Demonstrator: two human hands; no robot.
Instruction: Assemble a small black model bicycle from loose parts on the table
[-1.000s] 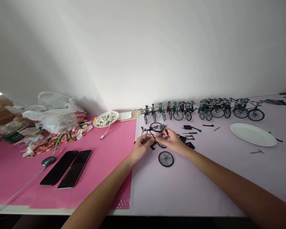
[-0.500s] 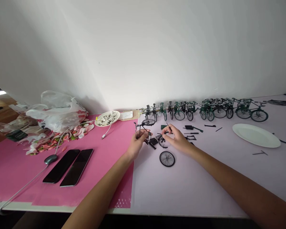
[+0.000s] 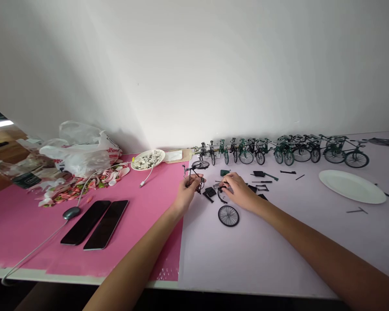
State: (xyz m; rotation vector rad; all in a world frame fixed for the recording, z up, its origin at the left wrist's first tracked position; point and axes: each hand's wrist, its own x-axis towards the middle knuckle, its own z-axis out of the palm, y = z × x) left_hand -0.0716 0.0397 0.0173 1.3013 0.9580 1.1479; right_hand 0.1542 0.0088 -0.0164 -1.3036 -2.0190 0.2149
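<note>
Left grip: my left hand (image 3: 187,190) was clamped on a half-built model bicycle (image 3: 194,173), fingers closed round its black frame, one wheel mounted at the top.
Right grip: my right hand (image 3: 238,190) lay low over a cluster of small black parts (image 3: 214,191), fingertips pinched together on one piece; which piece, I could not tell.
Model bicycle, position: held just above the counter (image 3: 246,259), near its far edge, at the seam where the pink mat (image 3: 142,216) met the pale surface.
Loose wheel (image 3: 228,216): flat on the counter, just on the near side of my right hand, untouched.
Finished bicycles (image 3: 278,151): a row standing upright along the far edge, against the wall.
White plate (image 3: 352,186): toward the right edge, well apart from both hands.
Two phones (image 3: 95,223): side by side, face up on the pink mat, near the left edge.
Small bowl (image 3: 148,160): at the mat's far edge, filled with pale bits.
</note>
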